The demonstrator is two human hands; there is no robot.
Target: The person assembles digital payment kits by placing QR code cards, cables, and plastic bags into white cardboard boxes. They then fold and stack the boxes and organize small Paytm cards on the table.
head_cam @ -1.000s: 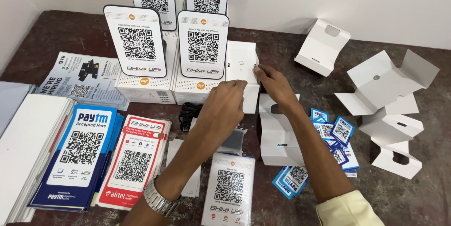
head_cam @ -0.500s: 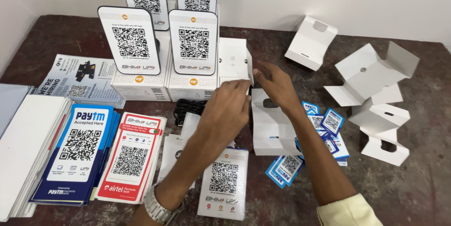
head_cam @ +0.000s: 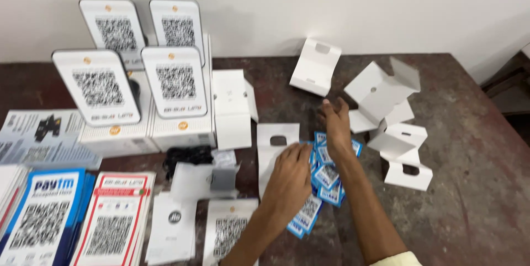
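Dark, mottled stone makes up the desk (head_cam: 475,188), which runs up to a plain pale wall in the head view. Near the middle lies a loose heap of small blue-and-white code stickers (head_cam: 326,180), some overlapping, spread from the centre toward the near edge.

Both hands are over that heap. The left hand (head_cam: 290,175) lies palm down with its fingers loosely curled on the left side of the stickers, touching them and also the edge of a flat white card sleeve with a cut-out (head_cam: 274,153); whether it pinches anything cannot be told. The right hand (head_cam: 335,128) stretches farther away, fingers straight and spread, palm down on the far side of the heap, gripping nothing visible.

Right of the hands lies a cluster of unfolded white cardboard inserts (head_cam: 395,117), and one more folded white insert (head_cam: 316,67) lies apart, nearer the wall. Left of the sleeve a tall white box (head_cam: 232,106) stands beside two white boxes carrying upright code display stands (head_cam: 174,81), with two more stands behind them.

Nearer the left, a black cable bundle (head_cam: 187,156) lies in front of those boxes. Along the near edge lie a blue code placard (head_cam: 44,213), a red-bordered code placard (head_cam: 113,219) and white printed cards (head_cam: 226,230).
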